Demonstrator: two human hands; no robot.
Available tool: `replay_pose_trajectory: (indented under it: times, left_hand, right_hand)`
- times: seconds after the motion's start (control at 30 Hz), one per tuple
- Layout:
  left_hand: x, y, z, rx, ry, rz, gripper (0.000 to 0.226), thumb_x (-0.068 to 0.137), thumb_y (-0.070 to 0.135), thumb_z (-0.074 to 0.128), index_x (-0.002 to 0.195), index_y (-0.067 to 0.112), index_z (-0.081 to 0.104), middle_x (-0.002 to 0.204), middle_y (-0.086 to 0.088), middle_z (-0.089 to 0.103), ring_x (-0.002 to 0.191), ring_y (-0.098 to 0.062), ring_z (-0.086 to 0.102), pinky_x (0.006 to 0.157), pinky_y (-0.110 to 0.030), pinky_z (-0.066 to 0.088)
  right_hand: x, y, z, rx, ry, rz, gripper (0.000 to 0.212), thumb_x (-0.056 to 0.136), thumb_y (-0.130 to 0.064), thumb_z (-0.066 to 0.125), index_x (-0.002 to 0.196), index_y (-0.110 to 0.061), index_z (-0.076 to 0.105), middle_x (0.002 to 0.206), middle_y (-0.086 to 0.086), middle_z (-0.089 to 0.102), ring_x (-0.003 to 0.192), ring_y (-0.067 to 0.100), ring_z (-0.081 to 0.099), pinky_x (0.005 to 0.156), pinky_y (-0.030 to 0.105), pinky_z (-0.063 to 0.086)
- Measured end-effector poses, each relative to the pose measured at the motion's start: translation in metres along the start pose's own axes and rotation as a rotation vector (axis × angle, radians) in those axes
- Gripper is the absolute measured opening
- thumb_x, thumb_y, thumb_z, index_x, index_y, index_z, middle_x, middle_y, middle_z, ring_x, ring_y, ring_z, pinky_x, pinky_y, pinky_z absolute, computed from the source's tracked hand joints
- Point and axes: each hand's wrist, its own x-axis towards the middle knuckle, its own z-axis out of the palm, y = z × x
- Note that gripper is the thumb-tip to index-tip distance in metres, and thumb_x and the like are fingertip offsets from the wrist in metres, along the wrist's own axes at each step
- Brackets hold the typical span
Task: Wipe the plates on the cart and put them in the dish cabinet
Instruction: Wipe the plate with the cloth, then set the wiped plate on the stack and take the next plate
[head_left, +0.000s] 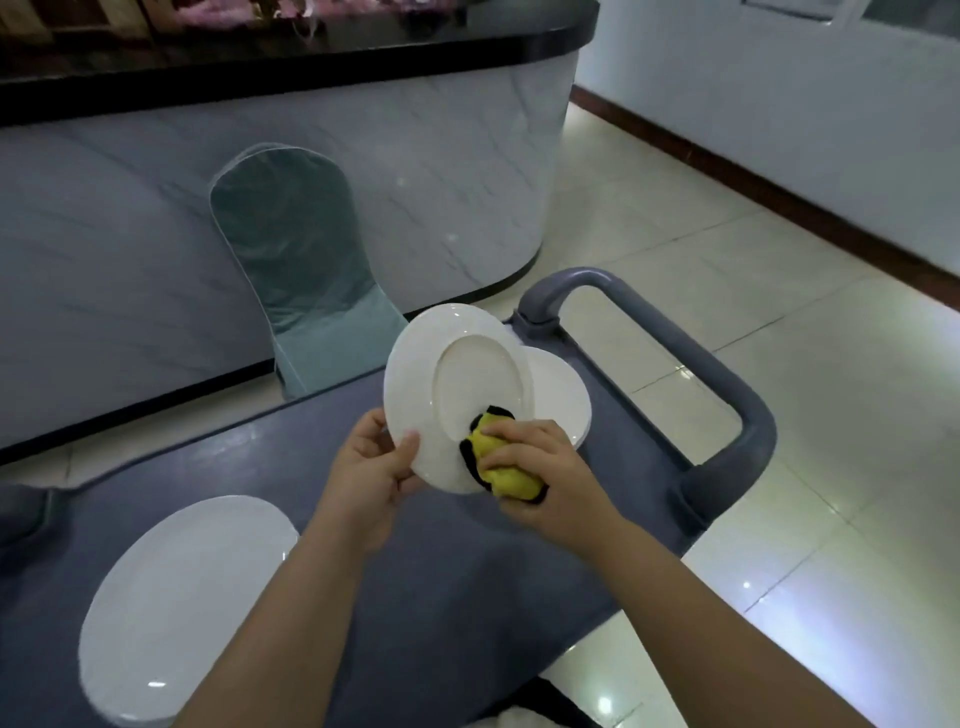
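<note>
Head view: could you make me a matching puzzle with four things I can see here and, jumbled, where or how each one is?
Things: 1 cloth; 2 held plate; 3 near plate; 4 chair.
States: a lies flat on the cart; b stands by the counter; c gripped in the right hand; d tilted in the left hand.
Pairs: 1-c, 2-d, 3-a, 4-b.

Grey cart (441, 597) bears near plate (182, 597), far plate (566, 400).
</note>
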Motion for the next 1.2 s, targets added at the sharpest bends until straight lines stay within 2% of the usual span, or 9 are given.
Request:
replay_pose_trajectory:
  times: [0.13, 0.27, 0.43, 0.53, 0.63, 0.7, 0.9, 1.03, 1.2]
  left_hand:
    - [0.027, 0.019, 0.017, 0.317, 0.058, 0.179, 0.023, 0.095, -0.001, 0.055, 0.088, 0.02, 0.059, 0.085, 0.001, 0.066, 0.078, -0.015, 0.061, 0.065, -0.031, 0.056]
    - [0.065, 0.027, 0.045, 0.79, 0.074, 0.467, 0.03, 0.09, 0.002, 0.053, 0.077, 0.028, 0.059, 0.069, 0.015, 0.058, 0.066, -0.01, 0.052, 0.061, -0.027, 0.042]
    - [0.086, 0.01, 0.076, 1.365, 0.039, 0.76, 0.041, 0.084, 0.001, 0.047, 0.113, 0.026, 0.064, 0.095, 0.001, 0.066, 0.087, -0.028, 0.059, 0.066, -0.03, 0.034]
    - [0.094, -0.006, 0.078, 1.471, -0.04, 0.89, 0.045, 0.078, -0.005, 0.053, 0.117, 0.015, 0.066, 0.106, -0.008, 0.069, 0.09, -0.035, 0.063, 0.064, -0.03, 0.032]
    - [0.097, -0.019, 0.074, 1.597, -0.171, 0.947, 0.042, 0.06, -0.013, 0.067, 0.095, 0.008, 0.072, 0.078, -0.011, 0.07, 0.064, -0.034, 0.065, 0.048, -0.033, 0.045]
    - [0.096, -0.029, 0.069, 1.687, -0.268, 0.98, 0.042, 0.051, -0.011, 0.072, 0.087, 0.011, 0.071, 0.065, -0.008, 0.065, 0.054, -0.031, 0.062, 0.042, -0.028, 0.04]
    - [0.092, -0.078, 0.05, 1.771, -0.531, 0.885, 0.046, 0.042, -0.005, 0.084, 0.08, 0.017, 0.069, 0.068, -0.001, 0.057, 0.06, -0.024, 0.056, 0.046, -0.026, 0.028]
    - [0.094, -0.105, 0.041, 1.706, -0.511, 0.846, 0.044, 0.046, -0.008, 0.08, 0.08, 0.017, 0.068, 0.071, -0.003, 0.055, 0.06, -0.026, 0.051, 0.051, -0.03, 0.037]
    - [0.089, -0.115, 0.037, 1.741, -0.398, 0.866, 0.032, 0.058, 0.012, 0.088, 0.08, 0.022, 0.067, 0.076, 0.001, 0.057, 0.068, -0.025, 0.053, 0.061, -0.032, 0.036]
  right_hand:
    - [-0.029, 0.016, -0.019, 0.074, 0.204, 0.319, 0.037, 0.067, -0.012, 0.066, 0.1, -0.028, 0.072, 0.123, -0.026, 0.058, 0.115, -0.002, 0.051, 0.099, 0.011, 0.035]
    - [-0.042, 0.017, -0.037, 0.056, 0.34, 0.393, 0.042, 0.069, -0.006, 0.066, 0.098, -0.036, 0.07, 0.121, -0.019, 0.062, 0.119, 0.008, 0.055, 0.101, 0.023, 0.042]
    - [-0.053, 0.012, -0.047, 0.02, 0.378, 0.421, 0.049, 0.07, -0.009, 0.067, 0.106, -0.041, 0.063, 0.123, -0.028, 0.059, 0.121, 0.01, 0.055, 0.103, 0.034, 0.044]
    - [-0.059, 0.011, -0.047, 0.02, 0.386, 0.439, 0.048, 0.07, -0.01, 0.067, 0.106, -0.041, 0.064, 0.123, -0.024, 0.059, 0.12, 0.012, 0.056, 0.102, 0.042, 0.045]
    - [-0.065, 0.012, -0.047, 0.015, 0.388, 0.463, 0.044, 0.069, -0.011, 0.067, 0.103, -0.039, 0.067, 0.122, -0.025, 0.059, 0.118, 0.011, 0.056, 0.101, 0.04, 0.046]
    - [-0.067, 0.013, -0.047, 0.025, 0.384, 0.48, 0.042, 0.069, -0.01, 0.068, 0.098, -0.041, 0.068, 0.121, -0.028, 0.058, 0.117, 0.009, 0.056, 0.101, 0.037, 0.046]
    - [-0.066, 0.014, -0.041, 0.038, 0.348, 0.535, 0.043, 0.071, -0.012, 0.069, 0.1, -0.044, 0.063, 0.117, -0.023, 0.061, 0.116, 0.007, 0.054, 0.1, 0.034, 0.046]
    - [-0.066, 0.015, -0.033, 0.059, 0.339, 0.573, 0.041, 0.072, -0.017, 0.067, 0.1, -0.046, 0.061, 0.119, -0.016, 0.06, 0.115, 0.008, 0.055, 0.098, 0.03, 0.047]
    - [-0.06, 0.009, -0.023, 0.049, 0.321, 0.526, 0.047, 0.073, 0.0, 0.07, 0.098, -0.04, 0.064, 0.113, -0.021, 0.061, 0.109, 0.0, 0.056, 0.091, 0.009, 0.042]
